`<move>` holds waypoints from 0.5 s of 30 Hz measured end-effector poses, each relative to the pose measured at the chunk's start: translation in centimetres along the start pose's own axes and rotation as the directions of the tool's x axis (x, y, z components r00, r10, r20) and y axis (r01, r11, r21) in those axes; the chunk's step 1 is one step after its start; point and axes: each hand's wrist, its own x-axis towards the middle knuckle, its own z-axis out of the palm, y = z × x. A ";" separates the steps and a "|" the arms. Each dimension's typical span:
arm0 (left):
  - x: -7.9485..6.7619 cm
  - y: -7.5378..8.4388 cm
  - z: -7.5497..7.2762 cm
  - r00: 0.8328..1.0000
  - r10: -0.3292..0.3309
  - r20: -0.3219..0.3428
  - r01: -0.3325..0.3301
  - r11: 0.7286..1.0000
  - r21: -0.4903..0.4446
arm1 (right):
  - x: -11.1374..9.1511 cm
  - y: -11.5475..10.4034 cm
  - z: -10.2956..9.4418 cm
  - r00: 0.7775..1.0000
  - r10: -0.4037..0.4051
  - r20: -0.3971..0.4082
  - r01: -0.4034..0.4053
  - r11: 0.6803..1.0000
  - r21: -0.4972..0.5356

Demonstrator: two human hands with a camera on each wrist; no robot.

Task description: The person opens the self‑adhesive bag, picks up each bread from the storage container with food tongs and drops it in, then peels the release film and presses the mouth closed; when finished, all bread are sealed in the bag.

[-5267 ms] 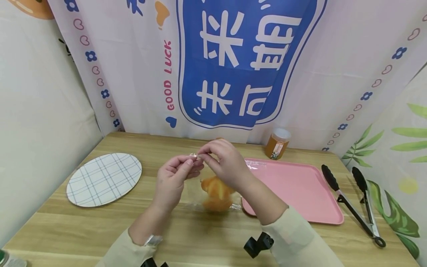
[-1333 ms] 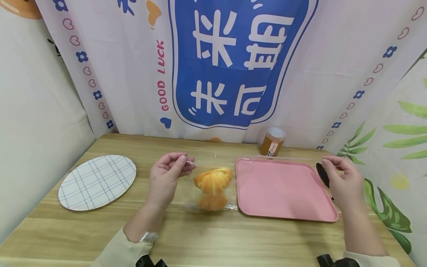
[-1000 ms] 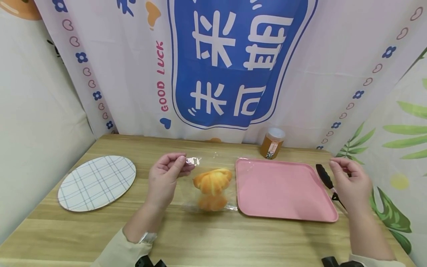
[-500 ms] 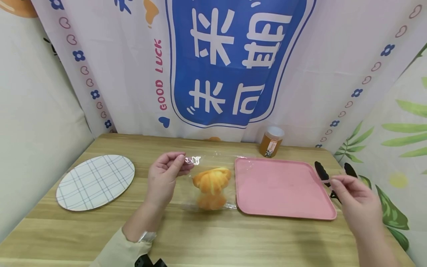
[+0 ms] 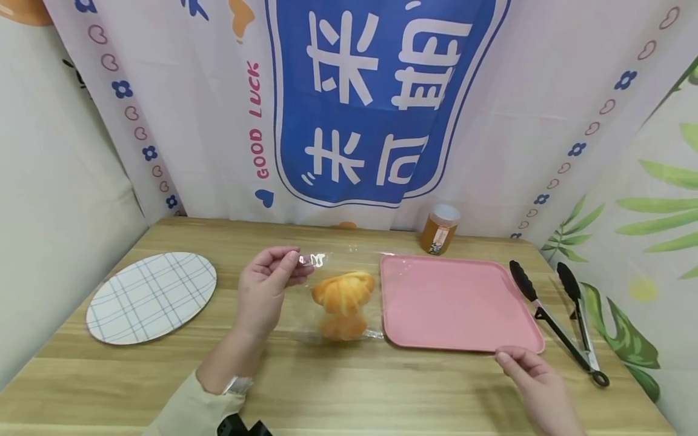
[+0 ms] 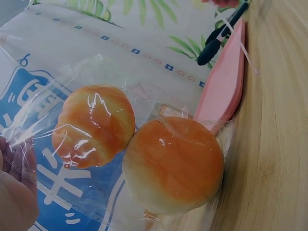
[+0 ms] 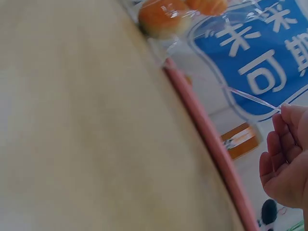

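Note:
My left hand [image 5: 264,290] pinches the upper left corner of a clear plastic bag [image 5: 317,260] left of the tray. Two golden-brown bread buns are inside: a ridged one [image 5: 343,293] above and a rounder one [image 5: 342,326] below. In the left wrist view the round bun [image 6: 173,166] and the ridged bun [image 6: 95,126] sit close together behind shiny film. Over the tray's front right corner, my right hand [image 5: 537,381] holds a thin clear plastic strip [image 7: 252,97] between thumb and forefinger, its other fingers loosely curled.
A pink tray [image 5: 452,303] lies right of the bag, with black-and-silver tongs [image 5: 564,340] spread beside it. An orange-brown jar [image 5: 439,230] stands behind the tray. At the left is an oval checked plate [image 5: 152,297]. A printed cloth [image 5: 207,121] hangs along the table's back edge.
The hands were together at the bag's top; the right hand then drew away to the right and has come down toward the tray's front corner with the strip. The left hand stays at the bag.

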 end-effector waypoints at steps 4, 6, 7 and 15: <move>0.0 0.1 0.0 1.000 -0.004 -0.002 0.004 1.000 0.005 | 0.1 1.1 -0.1 0.995 0.102 0.001 -0.100 0.977 -0.188; 0.1 0.1 0.0 1.000 -0.007 -0.004 0.007 1.000 0.010 | 0.2 1.4 -0.2 0.993 0.115 0.001 -0.111 0.962 -0.251; 0.1 0.1 0.1 1.000 -0.007 -0.004 0.007 1.000 0.013 | 0.3 1.6 -0.2 0.993 0.114 0.002 -0.109 0.954 -0.279; 0.0 0.2 0.1 1.000 -0.012 0.000 0.012 1.000 0.012 | 0.7 2.9 -0.4 0.999 0.034 0.021 -0.021 0.887 -0.461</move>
